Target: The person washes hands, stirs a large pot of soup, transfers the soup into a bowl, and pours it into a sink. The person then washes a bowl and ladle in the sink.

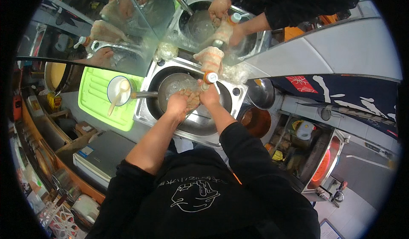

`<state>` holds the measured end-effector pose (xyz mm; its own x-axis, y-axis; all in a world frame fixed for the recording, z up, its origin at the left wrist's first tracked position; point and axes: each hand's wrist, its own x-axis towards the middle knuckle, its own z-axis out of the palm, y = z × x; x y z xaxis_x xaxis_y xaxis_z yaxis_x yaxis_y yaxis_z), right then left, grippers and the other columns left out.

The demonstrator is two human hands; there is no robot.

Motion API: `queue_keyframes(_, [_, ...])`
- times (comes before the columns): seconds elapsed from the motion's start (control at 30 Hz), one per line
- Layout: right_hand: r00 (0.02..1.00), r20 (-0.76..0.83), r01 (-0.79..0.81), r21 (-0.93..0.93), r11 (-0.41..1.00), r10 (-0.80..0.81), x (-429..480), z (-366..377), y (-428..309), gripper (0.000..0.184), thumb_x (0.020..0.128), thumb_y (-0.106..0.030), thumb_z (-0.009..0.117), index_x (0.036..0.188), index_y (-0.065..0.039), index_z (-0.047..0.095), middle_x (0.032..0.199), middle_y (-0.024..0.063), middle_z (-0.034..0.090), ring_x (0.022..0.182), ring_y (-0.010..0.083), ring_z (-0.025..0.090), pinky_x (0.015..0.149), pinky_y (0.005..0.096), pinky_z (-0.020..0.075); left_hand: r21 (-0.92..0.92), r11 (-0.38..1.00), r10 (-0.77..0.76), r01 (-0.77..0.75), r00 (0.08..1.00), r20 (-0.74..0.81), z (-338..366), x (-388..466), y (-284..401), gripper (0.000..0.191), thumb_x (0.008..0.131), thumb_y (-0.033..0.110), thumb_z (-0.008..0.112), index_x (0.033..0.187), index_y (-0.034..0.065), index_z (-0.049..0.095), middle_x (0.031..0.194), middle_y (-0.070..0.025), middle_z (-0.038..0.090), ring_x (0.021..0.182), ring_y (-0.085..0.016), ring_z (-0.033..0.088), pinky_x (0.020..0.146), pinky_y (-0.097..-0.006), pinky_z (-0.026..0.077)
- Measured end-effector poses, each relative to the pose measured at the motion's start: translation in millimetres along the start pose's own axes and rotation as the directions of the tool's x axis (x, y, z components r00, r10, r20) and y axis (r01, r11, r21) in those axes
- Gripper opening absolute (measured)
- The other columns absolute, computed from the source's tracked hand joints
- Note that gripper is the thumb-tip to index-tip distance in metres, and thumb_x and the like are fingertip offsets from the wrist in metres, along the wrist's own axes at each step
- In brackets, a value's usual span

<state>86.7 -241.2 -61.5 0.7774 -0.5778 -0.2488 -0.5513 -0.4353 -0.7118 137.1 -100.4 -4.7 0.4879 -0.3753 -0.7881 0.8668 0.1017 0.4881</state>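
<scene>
A metal pan [172,84] with a long handle tilts inside the stainless-steel sink [145,109], with water in its bowl. Over the pan's near right side, my left hand [178,104] grips a brownish, rough-textured thing [192,101]; its kind is unclear. Beside it, my right hand [209,95] is curled just below the tap's white and orange top [211,77], its fingertips partly hidden; I cannot tell if it holds anything. A striped cloth [209,58] is wrapped on the tap's pipe behind.
Left of the sink, a white bowl [110,87] with a spoon [115,102] stands on a green plastic lid [92,93]. Mirrored panels [134,40] rise behind. Metal pots [262,93] stand at the right; farther right, a heater [322,164] glows red. A grey-topped appliance [105,149] is at lower left.
</scene>
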Motion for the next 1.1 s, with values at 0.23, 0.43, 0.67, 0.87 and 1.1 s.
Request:
queue_keyframes(0.23, [0.776,0.561,-0.569,0.422,0.706,0.290,11,-4,-29,0.041,0.105,-0.035,0.053,0.129,-0.002,0.061,0.102,0.0231,0.072,0.088,0.0335,0.073,0.075,0.0447,0.0567,0.093,0.994,-0.042,0.050,0.995,-0.091,6,18,-11,0.042,0.105,0.044,0.054,0.123,0.0078,0.064,0.118,-0.0108,0.068,0.099,-0.026,0.069,0.092,-0.0443,0.055])
queue_keyframes(0.43, [0.916,0.387,-0.185,0.160,0.970,0.111,-22,-13,-57,0.018,0.090,-0.010,0.060,0.101,0.003,0.066,0.099,0.0261,0.071,0.090,0.0405,0.071,0.080,0.0479,0.0548,-0.248,0.884,-0.358,0.397,0.915,0.188,2,37,6,0.042,0.105,0.046,0.054,0.122,0.0088,0.063,0.118,-0.0104,0.067,0.097,-0.026,0.067,0.087,-0.0427,0.056])
queue_keyframes(0.67, [0.987,-0.020,0.163,0.128,0.978,-0.162,-73,-17,-92,0.024,0.096,-0.021,0.062,0.092,0.003,0.064,0.090,0.0286,0.067,0.088,0.0492,0.064,0.081,0.0549,0.0500,-0.202,0.954,-0.148,0.223,0.932,0.331,-8,37,-4,0.023,0.097,0.002,0.052,0.119,0.0015,0.061,0.109,-0.0159,0.067,0.093,-0.028,0.068,0.085,-0.0405,0.059])
queue_keyframes(0.87, [0.982,-0.031,0.178,-0.170,0.969,-0.186,-22,10,-33,0.028,0.099,-0.027,0.058,0.093,-0.001,0.067,0.090,0.0243,0.069,0.082,0.0482,0.066,0.073,0.0536,0.0527,-0.243,0.965,-0.069,0.103,0.987,0.143,-12,33,-19,0.024,0.098,-0.003,0.048,0.120,-0.0066,0.058,0.116,-0.0195,0.067,0.096,-0.029,0.071,0.084,-0.0413,0.062])
queue_keyframes(1.1, [0.968,0.132,-0.213,-0.002,0.977,0.211,22,4,17,0.043,0.102,-0.047,0.057,0.116,-0.008,0.068,0.105,0.0178,0.070,0.089,0.0335,0.070,0.076,0.0451,0.0566,0.068,0.996,0.064,-0.062,0.997,-0.030,1,3,-5,0.030,0.104,0.019,0.053,0.124,-0.0031,0.057,0.116,-0.0162,0.068,0.104,-0.029,0.069,0.089,-0.0451,0.057])
